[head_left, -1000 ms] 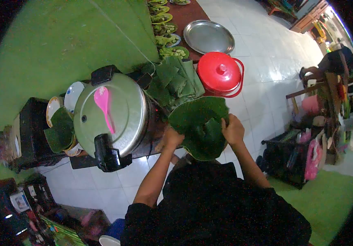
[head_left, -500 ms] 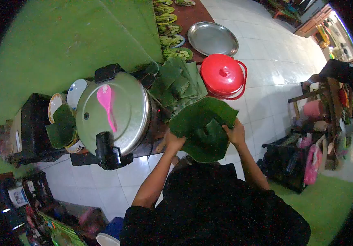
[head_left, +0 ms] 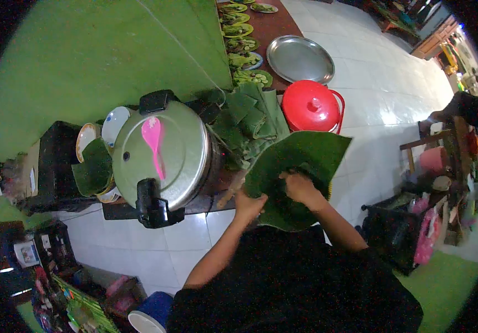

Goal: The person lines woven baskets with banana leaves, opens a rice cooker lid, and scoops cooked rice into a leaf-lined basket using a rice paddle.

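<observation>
A large green banana leaf (head_left: 300,145) is spread in front of my body, its middle sunk into a hollow. My left hand (head_left: 250,206) grips the leaf's near left edge, thumb on top. My right hand (head_left: 301,188) presses into the hollow with bunched fingers against the leaf; the fingertips are partly hidden. A thin yellow rim (head_left: 329,190) shows at the leaf's right side, and most of what it belongs to is covered. Behind the leaf lies a pile of cut banana leaf pieces (head_left: 253,114).
A big rice cooker (head_left: 186,166) stands left, a pink rice paddle (head_left: 154,145) on its lid. Leaf-lined plates (head_left: 94,169) sit beyond it. A red lidded pot (head_left: 310,106), a metal tray (head_left: 300,60) and several plates of vegetables (head_left: 243,44) are at the back.
My right hand has left the leaf's right edge and moved inward to its middle. The leaf has tilted up at the far right and sunk in the centre. My left hand still holds its edge.
</observation>
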